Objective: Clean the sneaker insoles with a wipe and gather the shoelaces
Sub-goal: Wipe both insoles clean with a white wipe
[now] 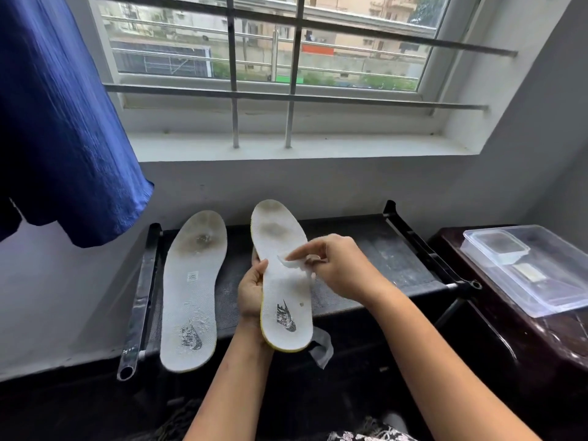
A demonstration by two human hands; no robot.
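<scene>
Rack (410,240): black mesh-topped shoe rack under the window; it carries your work.

Resting insole (191,291): flat on the rack's left side, heel toward you. Brown staining at the forefoot and crumbly residue near the heel logo. Judged not finished, or not yet started.

Held insole (281,278): lifted off the rack, toe pointing away, just right of the resting one. Grey-brown patches remain at toe and ball; the midsection under your wipe looks paler. Judged partly cleaned.

Left hand (253,289): your grip is wrapped round the held insole's left edge, thumb on top, fingers behind.

Right hand (337,265): your grip pinches the wipe, forefinger stretched out and pressing it to the insole's middle.

Wipe (294,264): small white wad between your right fingertips and the insole.

Loose sheet (321,348): crumpled grey-white piece near the held insole's heel; whether a spent wipe, you cannot tell.

Shoelaces: none in view; gathering them is judged still ahead.

Progress: wiping stage, mid-way at best; toe stains on both insoles are left.
</scene>
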